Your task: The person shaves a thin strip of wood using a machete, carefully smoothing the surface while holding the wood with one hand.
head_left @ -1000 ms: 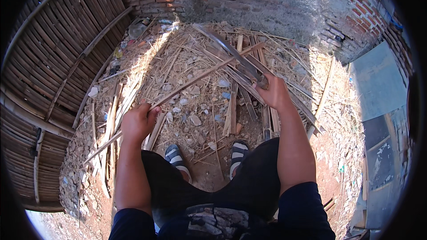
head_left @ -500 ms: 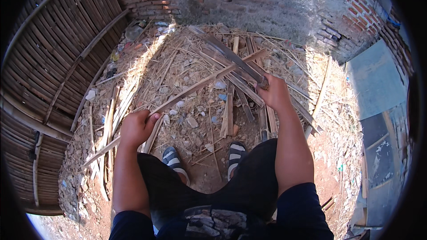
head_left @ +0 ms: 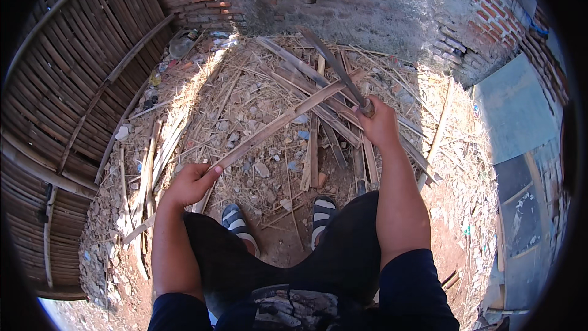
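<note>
Split bamboo strip (head_left: 269,130) runs diagonally between the hands: near-left end passes beyond the left hand (head_left: 191,185), far end sits just left of and beyond the right hand (head_left: 381,124). Left is gripping the strip, thumb along it. Right is closed on the machete (head_left: 335,66) handle, blade pointing far-left, crossing the strip's far end; contact unclear. Loose bamboo pieces (head_left: 313,153) beneath, brick wall (head_left: 343,1) at far side.
</note>
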Available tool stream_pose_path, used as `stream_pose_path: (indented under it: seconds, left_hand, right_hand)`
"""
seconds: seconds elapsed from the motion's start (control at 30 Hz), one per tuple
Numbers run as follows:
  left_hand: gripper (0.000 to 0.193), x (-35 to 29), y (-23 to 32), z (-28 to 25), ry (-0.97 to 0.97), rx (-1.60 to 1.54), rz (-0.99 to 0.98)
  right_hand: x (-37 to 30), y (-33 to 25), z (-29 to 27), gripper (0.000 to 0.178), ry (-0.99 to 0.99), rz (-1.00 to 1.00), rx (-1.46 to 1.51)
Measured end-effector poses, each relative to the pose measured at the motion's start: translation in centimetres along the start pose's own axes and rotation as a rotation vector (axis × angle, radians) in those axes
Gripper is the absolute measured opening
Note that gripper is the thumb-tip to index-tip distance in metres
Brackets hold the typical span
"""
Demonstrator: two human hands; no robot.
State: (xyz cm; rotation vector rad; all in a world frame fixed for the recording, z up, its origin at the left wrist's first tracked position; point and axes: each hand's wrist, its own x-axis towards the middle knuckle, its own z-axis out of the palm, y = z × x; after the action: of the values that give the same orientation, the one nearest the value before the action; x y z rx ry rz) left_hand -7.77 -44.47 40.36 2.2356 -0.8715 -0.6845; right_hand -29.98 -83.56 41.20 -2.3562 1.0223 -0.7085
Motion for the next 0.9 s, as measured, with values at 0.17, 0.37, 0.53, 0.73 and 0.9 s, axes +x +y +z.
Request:
stream_pose_path:
  seconds: [0.17,0.37,0.53,0.73,0.9]
  left_hand:
    - [0.056,0.3,-0.8,-0.7,-0.029,-0.020,-0.021]
    - [0.055,0.1,-1.7,-1.0,-0.055,-0.084,-0.004]
    - [0.055,0.1,-0.9,-1.0,-0.020,0.003,-0.078]
    - [0.055,0.2,-0.5,-0.5,-0.031,-0.064,-0.039]
    - [0.055,-0.2,-1.3,-1.1,-0.015,-0.003,-0.013]
  right_hand:
    - [-1.3,-2.1,1.1,0.035,-0.134,-0.111,-0.220]
    - [-0.1,1.0,1.6,0.038,0.068,-0.275,-0.131]
    - [0.2,3.4,1.6,0.040,0.227,0.007,-0.026]
    - [-1.4,-0.3,1.8,0.035,0.028,-0.325,-0.114]
    - [-0.8,-2.0,0.9,0.035,-0.077,-0.244,-0.213]
